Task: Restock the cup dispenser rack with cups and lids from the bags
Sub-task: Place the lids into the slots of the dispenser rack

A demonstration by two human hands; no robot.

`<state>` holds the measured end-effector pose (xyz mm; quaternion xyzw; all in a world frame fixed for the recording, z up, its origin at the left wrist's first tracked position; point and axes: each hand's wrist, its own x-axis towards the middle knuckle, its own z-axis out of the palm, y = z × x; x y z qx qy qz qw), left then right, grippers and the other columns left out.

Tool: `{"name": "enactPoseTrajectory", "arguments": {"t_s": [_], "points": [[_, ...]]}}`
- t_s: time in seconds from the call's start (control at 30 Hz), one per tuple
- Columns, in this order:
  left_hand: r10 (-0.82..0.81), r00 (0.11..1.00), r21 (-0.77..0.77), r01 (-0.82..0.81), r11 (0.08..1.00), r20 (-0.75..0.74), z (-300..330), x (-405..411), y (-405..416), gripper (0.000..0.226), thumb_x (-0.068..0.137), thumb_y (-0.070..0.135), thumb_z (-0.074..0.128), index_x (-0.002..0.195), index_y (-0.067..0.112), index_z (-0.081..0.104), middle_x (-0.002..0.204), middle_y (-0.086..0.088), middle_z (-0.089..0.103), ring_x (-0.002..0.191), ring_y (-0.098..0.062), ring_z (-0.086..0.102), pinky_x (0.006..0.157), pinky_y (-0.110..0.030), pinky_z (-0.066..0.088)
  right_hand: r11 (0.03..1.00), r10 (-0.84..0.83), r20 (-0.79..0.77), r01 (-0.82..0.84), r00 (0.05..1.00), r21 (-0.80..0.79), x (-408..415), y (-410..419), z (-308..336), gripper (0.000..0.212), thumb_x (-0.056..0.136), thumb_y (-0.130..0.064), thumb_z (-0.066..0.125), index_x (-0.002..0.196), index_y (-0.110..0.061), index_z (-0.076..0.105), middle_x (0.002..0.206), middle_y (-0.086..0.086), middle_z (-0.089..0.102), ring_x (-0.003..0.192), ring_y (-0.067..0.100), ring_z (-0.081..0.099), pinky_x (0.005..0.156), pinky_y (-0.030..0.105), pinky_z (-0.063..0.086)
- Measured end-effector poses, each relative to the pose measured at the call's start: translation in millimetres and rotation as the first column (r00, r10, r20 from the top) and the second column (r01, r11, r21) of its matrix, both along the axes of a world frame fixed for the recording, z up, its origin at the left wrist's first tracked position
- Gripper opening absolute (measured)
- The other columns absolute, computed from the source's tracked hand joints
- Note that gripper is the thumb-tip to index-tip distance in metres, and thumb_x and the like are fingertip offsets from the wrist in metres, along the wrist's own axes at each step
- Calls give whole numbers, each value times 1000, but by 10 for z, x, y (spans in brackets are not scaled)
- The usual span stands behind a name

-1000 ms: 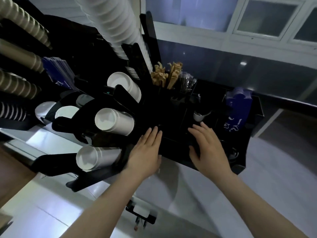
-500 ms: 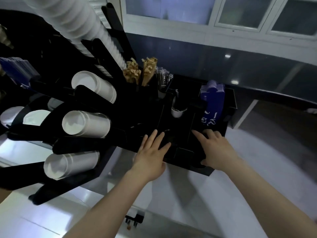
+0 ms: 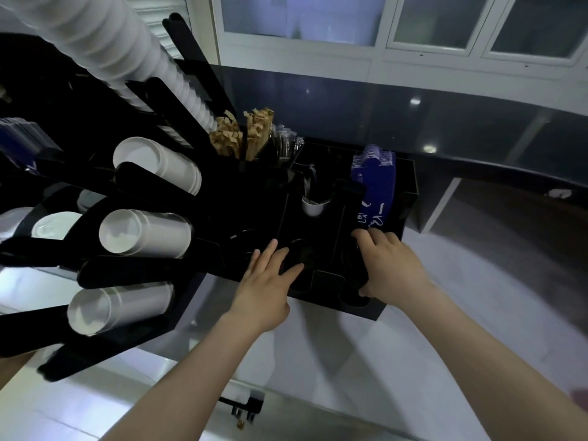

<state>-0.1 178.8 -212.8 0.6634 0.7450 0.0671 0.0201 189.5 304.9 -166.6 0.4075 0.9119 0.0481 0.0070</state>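
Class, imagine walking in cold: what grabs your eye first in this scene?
Probably the long white cup stack slanting in from the upper left, above rows of white cups lying sideways in the black rack. Next, the left hand and right hand on the black organizer tray, beside blue sleeves.

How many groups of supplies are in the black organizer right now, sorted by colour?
White cup stacks with open mouths facing the camera: 3
Brown paper-wrapped stick bundles: 2
Blue sleeve stacks: 1
Total: 6
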Motion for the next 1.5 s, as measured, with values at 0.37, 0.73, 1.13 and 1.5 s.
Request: {"name": "enactPoseTrajectory", "arguments": {"t_s": [0.37, 0.73, 1.13, 1.5], "points": [[-5, 1000, -3, 5, 1000, 3, -2, 7, 1, 72, 86, 22, 55, 149, 31, 22, 157, -2, 5, 143, -21, -22, 109, -34, -22, 985, -30, -160, 2, 987, -173, 77, 75, 116, 105, 56, -48, 83, 141, -27, 25, 133, 3, 47, 116, 26, 46, 92, 35, 46], [-168, 983, 178, 153, 972, 73, 197, 402, 81, 74, 90, 25, 51, 152, 24, 10, 160, 5, -1, 142, -4, -15, 108, -21, -23, 930, -272, -680, 5, 681, -367, 419, 112, 207, 91, 56, -30, 87, 129, -37, 34, 123, -5, 44, 101, 8, 45, 71, 8, 32], [-165, 977, -188, 138, 973, -136, 232, 875, 480, 72, 86, 18, 49, 150, 22, 17, 156, 0, 18, 141, -19, 19, 111, -63, 5, 927, -246, -641, -16, 727, -373, 731, 56, 159, 97, 58, -33, 87, 138, -31, 31, 134, -4, 38, 108, 2, 36, 85, 12, 31], [-76, 994, 139, 87, 987, -81, 443, 692, -249, 80, 92, 28, 46, 151, 18, -6, 159, 0, -12, 136, -6, -25, 109, -28, -21, 944, -117, -718, -147, 686, -295, 478, -335, 145, 100, 60, -37, 85, 142, -36, 28, 134, -12, 34, 109, -10, 28, 84, -2, 24]]}}
